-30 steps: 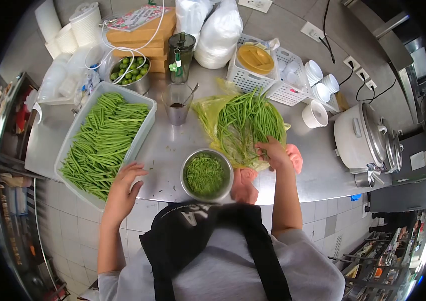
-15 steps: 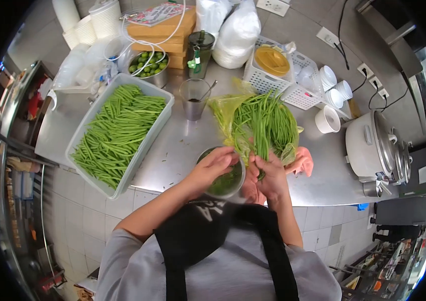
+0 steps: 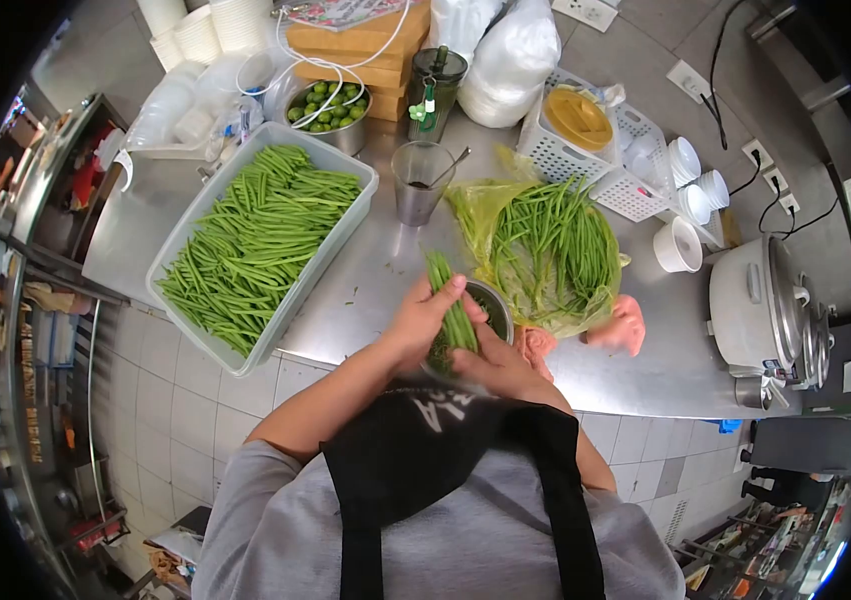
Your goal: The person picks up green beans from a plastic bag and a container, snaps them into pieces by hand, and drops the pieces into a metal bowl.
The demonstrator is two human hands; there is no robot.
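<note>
A small bunch of green beans [image 3: 439,272] stands nearly upright between my two hands. My left hand [image 3: 419,322] is closed round its left side, with the thumb across the beans. My right hand [image 3: 501,362] grips the same bunch lower on the right. Directly beneath my hands is a round metal bowl [image 3: 506,318] with green bits inside, partly hidden by them. Beyond my right hand, more long green beans [image 3: 567,235] lie in an open yellow plastic bag [image 3: 472,215]. A pink cloth or bag [image 3: 617,328] shows by the bag's near edge.
On the left, a large plastic tub [image 3: 369,192] holds many green beans. A glass with a spoon [image 3: 415,195] stands behind the bowl. Further back are a pot of limes [image 3: 350,138] and a white basket [image 3: 545,145]. A cooker [image 3: 740,290] sits at the right.
The bunch has moved from the bag to above the bowl, and my left hand has closed on it as well. The view has shifted, so the tabletop appears further right.
</note>
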